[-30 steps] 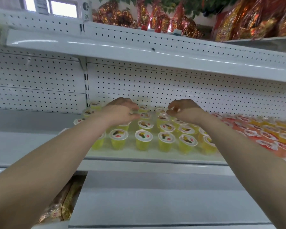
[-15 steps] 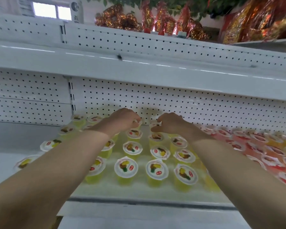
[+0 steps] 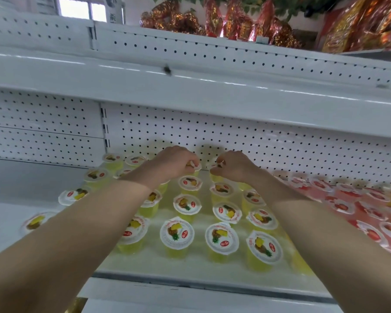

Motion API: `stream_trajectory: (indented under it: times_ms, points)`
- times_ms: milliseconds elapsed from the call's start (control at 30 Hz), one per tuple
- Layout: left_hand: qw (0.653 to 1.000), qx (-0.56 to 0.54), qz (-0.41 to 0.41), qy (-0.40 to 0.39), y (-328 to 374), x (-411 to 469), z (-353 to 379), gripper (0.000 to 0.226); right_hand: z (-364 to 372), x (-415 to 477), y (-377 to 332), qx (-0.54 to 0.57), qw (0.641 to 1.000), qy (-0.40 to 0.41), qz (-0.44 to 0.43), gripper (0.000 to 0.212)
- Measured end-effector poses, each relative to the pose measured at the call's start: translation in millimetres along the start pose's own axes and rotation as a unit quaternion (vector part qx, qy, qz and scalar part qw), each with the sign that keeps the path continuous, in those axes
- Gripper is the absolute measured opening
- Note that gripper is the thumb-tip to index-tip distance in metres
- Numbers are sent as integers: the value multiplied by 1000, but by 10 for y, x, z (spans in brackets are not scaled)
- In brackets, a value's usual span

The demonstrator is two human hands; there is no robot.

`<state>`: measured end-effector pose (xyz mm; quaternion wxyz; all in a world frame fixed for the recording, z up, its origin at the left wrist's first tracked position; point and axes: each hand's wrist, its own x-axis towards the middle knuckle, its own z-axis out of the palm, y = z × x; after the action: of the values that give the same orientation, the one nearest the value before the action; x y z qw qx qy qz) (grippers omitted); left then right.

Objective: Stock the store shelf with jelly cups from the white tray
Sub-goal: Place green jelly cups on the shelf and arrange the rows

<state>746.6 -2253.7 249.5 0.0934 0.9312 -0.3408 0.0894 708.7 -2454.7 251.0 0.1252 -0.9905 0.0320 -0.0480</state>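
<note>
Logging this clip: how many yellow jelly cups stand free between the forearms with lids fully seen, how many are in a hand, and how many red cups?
Free yellow cups: 9
Held yellow cups: 2, left hand and right hand one each
Red cups: too blurred to count
Total counted: 11

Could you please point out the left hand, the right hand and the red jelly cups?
left hand (image 3: 173, 164): head view, back of the hand.
right hand (image 3: 236, 167): head view, back of the hand.
red jelly cups (image 3: 341, 206): head view, one cup's lid.
</note>
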Motion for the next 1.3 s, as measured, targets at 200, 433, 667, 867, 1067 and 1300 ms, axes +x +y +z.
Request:
stream_trajectory:
  times_ms: [200, 433, 667, 867, 1067, 1300]
  points:
    - [1000, -7, 5, 0, 40, -137, -52, 29, 5, -99, -14, -28, 999, -17, 5, 58]
    - [997, -52, 43, 30, 84, -350, -182, 22, -128, -430, -50, -17, 999, 36, -12, 40]
    - [996, -75, 38, -29, 131, -542, -212, 15, -167, -714, -85, -45, 997, -55, -13, 71]
    - [997, -75, 11, -18, 166, -577, -150, 23, -13, -653, -154, -38, 999, -4, 1, 61]
    - [998, -63, -5, -19, 196, -549, -99, 29, 0, -682, -74, -31, 999, 7, 21, 62]
    - [998, -68, -18, -6, 253, -623, -129, 32, -143, -917, -155, -11, 999, 20, 23, 58]
